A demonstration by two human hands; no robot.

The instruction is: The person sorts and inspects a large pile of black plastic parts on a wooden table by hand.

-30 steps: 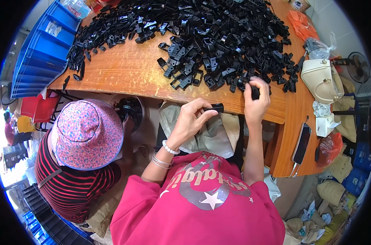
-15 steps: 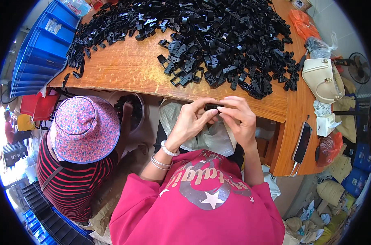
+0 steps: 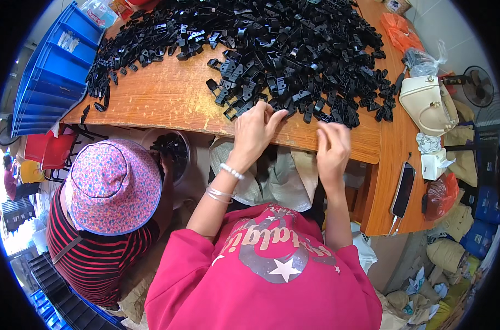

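Observation:
A large heap of small black plastic clip-like parts (image 3: 294, 60) covers the far half of the wooden table (image 3: 162, 93). My left hand (image 3: 254, 131) reaches over the table's front edge to the near fringe of the heap. Its thumb stands apart, and its fingertips are partly hidden among the parts. Close to the front edge, my right hand (image 3: 333, 147) hovers just short of the heap, slightly blurred, thumb and fingers apart. No part shows in either hand. Below the hands, a pale woven sack (image 3: 261, 184) hangs open at my lap.
To my left a person in a flowered hat (image 3: 109, 179) reaches into a basin of black parts (image 3: 178, 157). Blue stacked bins (image 3: 54, 82) stand at the table's left end. On the right lie a cream handbag (image 3: 428, 104), a phone (image 3: 404, 190) and a red plastic bag (image 3: 443, 195).
Half a second ago both hands held a small black part together above the sack. Now they are apart, the left forward at the heap, the right by the table edge; that part is out of sight.

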